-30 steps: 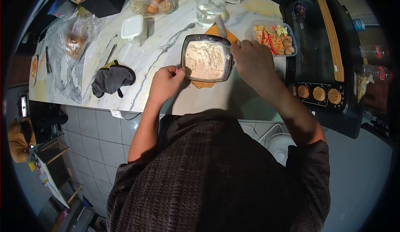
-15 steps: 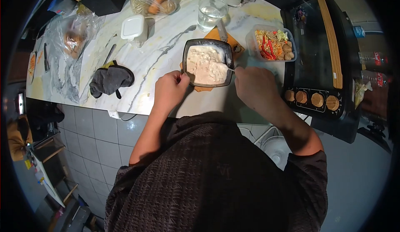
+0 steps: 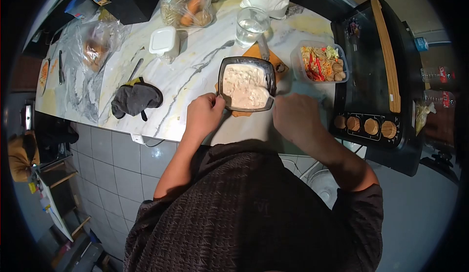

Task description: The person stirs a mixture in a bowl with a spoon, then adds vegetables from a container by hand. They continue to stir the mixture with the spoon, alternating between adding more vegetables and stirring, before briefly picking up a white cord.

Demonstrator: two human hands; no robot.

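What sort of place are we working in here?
Most likely a home kitchen: a white marble-patterned countertop, a black countertop oven with round wooden knobs, and a rectangular dish of creamy white mixture.

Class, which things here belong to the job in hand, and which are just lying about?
In use: glass dish of creamy mixture, orange board under it, left hand gripping its corner, right hand at its edge.
Lying about: oven mitt, glass of water, vegetable tub, white lidded tub, countertop oven.

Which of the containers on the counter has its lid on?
The small white-lidded tub beyond the grey oven mitt; the dark dish of creamy mix and the clear vegetable box both stand open.
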